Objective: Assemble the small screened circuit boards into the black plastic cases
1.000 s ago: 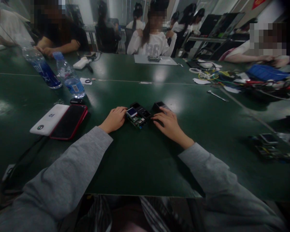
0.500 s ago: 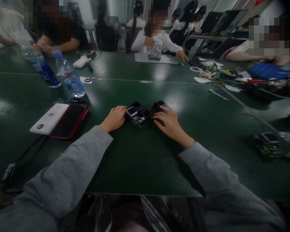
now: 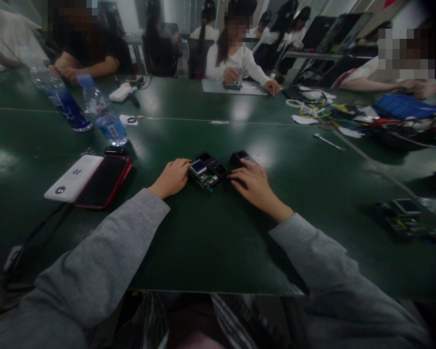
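A small green circuit board with a blue screen [image 3: 203, 173] lies on the dark green table [image 3: 210, 242], with black plastic casing [image 3: 212, 163] behind it. My left hand [image 3: 171, 178] rests at the board's left edge, fingers curled and touching it. To the right, my right hand [image 3: 252, 186] lies flat with fingers spread, its tips against the board and over another black casing part [image 3: 240, 157].
A red-cased phone [image 3: 103, 182] and a white power bank [image 3: 74, 178] lie at left, two water bottles [image 3: 103, 118] behind them. A wrench [image 3: 327, 142], cables and a blue tray [image 3: 399, 107] sit at right. Other people work across the table.
My hands and the board have stayed still. The person in white across the table has lowered their arms onto the grey mat.
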`<move>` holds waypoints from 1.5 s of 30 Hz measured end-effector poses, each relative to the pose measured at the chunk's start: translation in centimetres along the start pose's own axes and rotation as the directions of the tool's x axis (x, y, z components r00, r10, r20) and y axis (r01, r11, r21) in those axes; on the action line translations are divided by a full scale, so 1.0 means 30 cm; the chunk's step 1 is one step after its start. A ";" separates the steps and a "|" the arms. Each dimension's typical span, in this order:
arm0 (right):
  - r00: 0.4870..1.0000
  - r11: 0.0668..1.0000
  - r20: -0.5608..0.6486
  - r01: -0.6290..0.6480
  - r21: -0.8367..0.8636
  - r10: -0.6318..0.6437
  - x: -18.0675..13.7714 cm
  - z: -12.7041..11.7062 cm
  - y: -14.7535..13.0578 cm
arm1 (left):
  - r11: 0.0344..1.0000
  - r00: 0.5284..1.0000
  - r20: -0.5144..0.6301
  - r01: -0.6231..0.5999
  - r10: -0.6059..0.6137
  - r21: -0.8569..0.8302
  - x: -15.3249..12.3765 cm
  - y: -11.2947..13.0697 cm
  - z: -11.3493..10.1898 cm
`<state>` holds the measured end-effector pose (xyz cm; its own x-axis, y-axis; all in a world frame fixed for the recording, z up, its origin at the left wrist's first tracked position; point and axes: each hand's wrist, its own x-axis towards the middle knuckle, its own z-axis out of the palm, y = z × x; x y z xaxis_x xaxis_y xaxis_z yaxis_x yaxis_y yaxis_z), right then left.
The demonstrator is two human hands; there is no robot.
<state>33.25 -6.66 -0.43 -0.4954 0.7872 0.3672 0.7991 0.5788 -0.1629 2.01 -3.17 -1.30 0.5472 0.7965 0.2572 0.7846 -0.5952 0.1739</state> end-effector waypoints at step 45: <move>1.000 1.000 -0.007 -0.007 -0.013 0.007 0.001 -0.003 -0.008 | 1.000 1.000 -0.003 0.008 -0.008 0.007 0.000 0.003 -0.001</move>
<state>33.06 -6.80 -0.31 -0.4874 0.7896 0.3726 0.8068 0.5705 -0.1535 2.07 -3.21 -1.27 0.5401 0.8010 0.2581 0.7910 -0.5879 0.1693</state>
